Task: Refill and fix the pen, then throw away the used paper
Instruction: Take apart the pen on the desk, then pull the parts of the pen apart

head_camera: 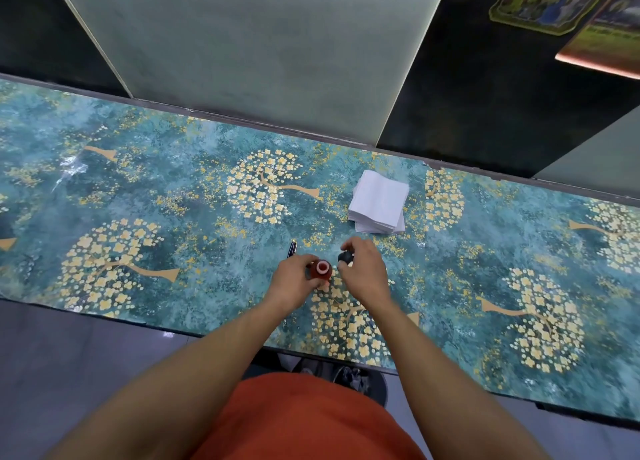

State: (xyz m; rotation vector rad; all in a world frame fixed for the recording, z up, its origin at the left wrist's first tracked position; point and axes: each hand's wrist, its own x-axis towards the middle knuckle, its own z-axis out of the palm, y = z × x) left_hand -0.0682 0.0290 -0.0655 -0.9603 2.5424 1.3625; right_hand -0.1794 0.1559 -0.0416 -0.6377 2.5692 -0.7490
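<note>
Orange garment (304, 421) fills the bottom centre of frame, nearest the lens, w/ both bare forearms reaching up from it to mid-frame. Dark shoes (349, 378) show just above it, under the worktop edge.

Worktop (145, 182) runs across the frame as a wide band, covered in teal sheet w/ yellow blossom trees. Behind it, upper frame: pale green panels and dark gaps; pictures in the upper right corner.

Going left to right at frame centre:
- Pen (292, 248), dark w/ gold trim, lies on the worktop just left of and above the left hand; its lower end is hidden behind that hand.
- Left hand (294, 279): fingers curled round a small reddish ink bottle (320, 271), gripping its sides. Bottle stands upright on the worktop, mouth uncovered, pale ring visible at the neck.
- Right hand (363, 269): fingers pinch a dark round cap (345, 257), held just right of and slightly above the bottle mouth, apart from it.
- Stack of white paper squares (379, 201) sits on the worktop, upper right of the hands, well apart from bottle and pen, edges a bit uneven.
</note>
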